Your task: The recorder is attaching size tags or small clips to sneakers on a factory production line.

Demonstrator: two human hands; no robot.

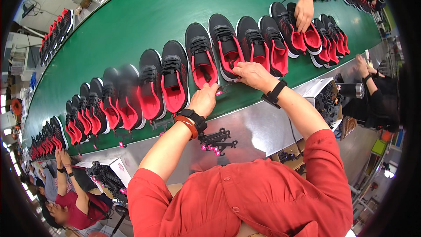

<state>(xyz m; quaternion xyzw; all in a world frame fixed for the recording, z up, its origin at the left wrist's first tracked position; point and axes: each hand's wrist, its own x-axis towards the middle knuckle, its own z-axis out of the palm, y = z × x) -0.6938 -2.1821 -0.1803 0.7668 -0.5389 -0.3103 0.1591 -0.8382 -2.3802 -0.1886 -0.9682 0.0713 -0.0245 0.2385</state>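
Two black sneakers with red linings stand side by side before me, toes pointing away: the left sneaker [198, 46] and the right sneaker [222, 30]. Between their heels lies a black plastic shoe hanger [228, 85] with a pink tag. My left hand [204, 100] is closed at the left sneaker's heel, fingertips on the hanger's near end. My right hand [255, 77] is closed on the right sneaker's heel, thumb at the collar; it hides the hanger's other end. Loose black hangers [215, 139] with pink tags lie on the metal ledge below my hands.
More sneakers [151, 83] line the green conveyor belt [144, 22] on both sides. At far right, another person's hand [304, 13] touches a sneaker. Boxes of hangers [326, 101] stand along the metal ledge [245, 127]. Co-workers sit at left and right.
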